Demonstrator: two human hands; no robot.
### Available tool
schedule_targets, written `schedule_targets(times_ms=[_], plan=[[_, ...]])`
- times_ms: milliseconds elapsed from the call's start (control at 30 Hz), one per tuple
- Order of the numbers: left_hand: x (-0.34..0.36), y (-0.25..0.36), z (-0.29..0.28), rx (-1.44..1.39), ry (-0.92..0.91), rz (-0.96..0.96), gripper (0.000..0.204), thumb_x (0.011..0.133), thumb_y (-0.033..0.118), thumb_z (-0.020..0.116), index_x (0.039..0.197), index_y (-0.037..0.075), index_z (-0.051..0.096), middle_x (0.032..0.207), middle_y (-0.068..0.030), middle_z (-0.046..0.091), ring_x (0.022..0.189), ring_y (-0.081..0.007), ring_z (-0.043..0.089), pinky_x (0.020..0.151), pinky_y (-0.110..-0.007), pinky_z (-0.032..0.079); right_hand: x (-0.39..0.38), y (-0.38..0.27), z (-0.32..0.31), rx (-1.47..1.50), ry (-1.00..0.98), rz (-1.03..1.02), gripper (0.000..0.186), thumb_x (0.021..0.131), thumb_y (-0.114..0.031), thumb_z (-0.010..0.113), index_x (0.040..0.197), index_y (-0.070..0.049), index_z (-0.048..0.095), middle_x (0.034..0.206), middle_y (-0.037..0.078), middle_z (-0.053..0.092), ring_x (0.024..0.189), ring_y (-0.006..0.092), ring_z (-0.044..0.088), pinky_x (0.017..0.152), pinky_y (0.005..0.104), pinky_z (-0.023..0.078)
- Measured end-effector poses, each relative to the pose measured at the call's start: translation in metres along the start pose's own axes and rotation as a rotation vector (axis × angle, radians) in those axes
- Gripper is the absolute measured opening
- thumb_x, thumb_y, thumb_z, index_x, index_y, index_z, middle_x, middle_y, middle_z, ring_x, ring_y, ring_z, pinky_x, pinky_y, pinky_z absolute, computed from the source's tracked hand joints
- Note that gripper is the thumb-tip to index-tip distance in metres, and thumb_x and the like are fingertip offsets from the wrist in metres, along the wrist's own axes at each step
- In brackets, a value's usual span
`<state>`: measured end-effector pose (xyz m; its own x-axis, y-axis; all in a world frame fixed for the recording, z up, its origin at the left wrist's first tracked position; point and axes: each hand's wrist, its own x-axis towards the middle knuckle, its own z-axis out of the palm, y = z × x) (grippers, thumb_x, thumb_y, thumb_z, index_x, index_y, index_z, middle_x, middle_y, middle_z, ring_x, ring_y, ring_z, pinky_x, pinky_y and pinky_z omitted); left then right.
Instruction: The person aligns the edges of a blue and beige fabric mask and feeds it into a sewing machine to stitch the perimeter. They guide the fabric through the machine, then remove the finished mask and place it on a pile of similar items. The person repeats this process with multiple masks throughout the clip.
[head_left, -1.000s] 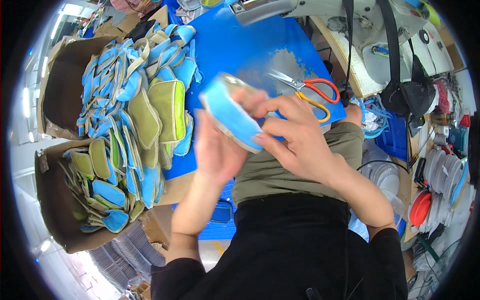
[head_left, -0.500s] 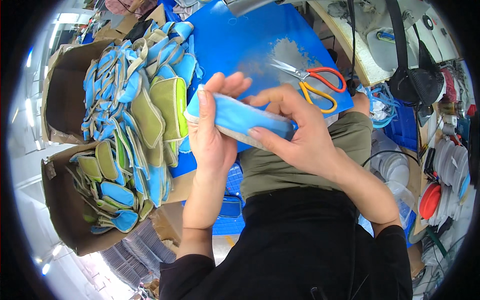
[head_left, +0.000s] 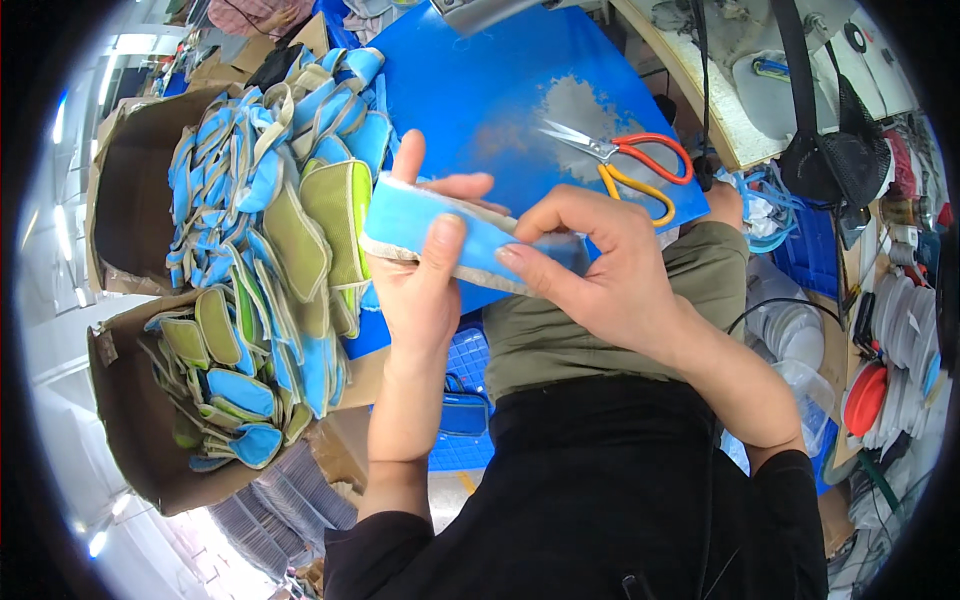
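Observation:
Between my two hands is a light-blue padded fabric piece (head_left: 400, 215) with a pale beige edge, held above the blue work surface. My left hand (head_left: 415, 270) grips its left part, thumb across the blue face and fingers behind. At the other end my right hand (head_left: 600, 255) pinches the piece between thumb and fingers. Scissors (head_left: 615, 155) with one red and one yellow handle lie on the surface beyond my right hand, blades partly apart. To the left of my hands, a heap of similar blue and green padded pieces (head_left: 340, 215) hangs over the surface's edge.
Two cardboard boxes (head_left: 120, 400) stand at the left; the nearer holds several padded pieces. A blue plastic basket (head_left: 470, 355) is below the surface. Black straps (head_left: 795, 90) hang at the right, by a pale table (head_left: 735, 130). White discs (head_left: 900, 320) are stacked at far right.
The padded piece has turned to show more of its blue face. My left thumb has slid right across it, and my left fingers have spread. The scissors stay put.

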<state>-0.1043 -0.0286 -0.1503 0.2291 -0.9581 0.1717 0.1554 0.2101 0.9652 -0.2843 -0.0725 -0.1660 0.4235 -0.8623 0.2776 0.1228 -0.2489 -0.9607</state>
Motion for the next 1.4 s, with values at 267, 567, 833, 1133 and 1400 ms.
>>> schedule_targets(times_ms=[267,567,833,1133,1400], plan=[[-0.005,0.006,0.005,0.049,0.119,-0.029,0.083,0.089,-0.001,0.078,0.16,-0.002,0.035,0.109,-0.006,0.066,0.097,-0.016,0.068,0.09,-0.031,0.056,0.006,-0.004,-0.003,-0.064,0.029,-0.061,0.02,0.086,-0.012,0.079,0.085,-0.004,0.061,0.079,0.009,0.066,0.07,0.0232,0.065,0.064,0.0346,0.048],[0.001,0.013,-0.004,0.012,0.213,0.089,0.085,0.09,0.0,0.079,0.161,-0.001,0.032,0.105,-0.0088,0.069,0.095,-0.02,0.072,0.091,-0.035,0.057,0.009,-0.012,-0.011,-0.072,-0.053,0.094,0.017,0.086,-0.011,0.078,0.096,-0.004,0.066,0.081,0.01,0.068,0.071,0.0254,0.066,0.064,0.0361,0.048],[-0.007,0.0,-0.015,-0.005,0.253,0.038,0.083,0.09,0.002,0.081,0.159,-0.003,0.035,0.108,-0.0095,0.068,0.096,-0.0206,0.072,0.092,-0.035,0.058,0.0,0.017,-0.044,-0.374,-0.297,0.072,0.036,0.08,-0.016,0.083,0.112,-0.01,0.068,0.09,0.009,0.069,0.086,0.0278,0.068,0.078,0.0399,0.048],[-0.008,-0.002,-0.012,0.005,0.259,0.043,0.084,0.089,0.002,0.081,0.159,-0.004,0.034,0.102,-0.008,0.069,0.096,-0.0203,0.072,0.091,-0.034,0.058,0.009,0.014,-0.02,-0.19,-0.195,-0.128,0.029,0.08,-0.012,0.087,0.104,-0.005,0.072,0.097,0.006,0.072,0.087,0.0206,0.068,0.078,0.0325,0.051],[-0.012,-0.007,-0.01,0.004,0.248,0.029,0.082,0.091,0.002,0.078,0.16,-0.002,0.034,0.109,-0.0096,0.068,0.097,-0.0189,0.071,0.091,-0.034,0.057,0.01,0.017,-0.015,-0.135,-0.139,-0.089,0.023,0.084,-0.022,0.085,0.082,-0.005,0.07,0.08,0.006,0.07,0.071,0.0221,0.066,0.065,0.0336,0.047]])
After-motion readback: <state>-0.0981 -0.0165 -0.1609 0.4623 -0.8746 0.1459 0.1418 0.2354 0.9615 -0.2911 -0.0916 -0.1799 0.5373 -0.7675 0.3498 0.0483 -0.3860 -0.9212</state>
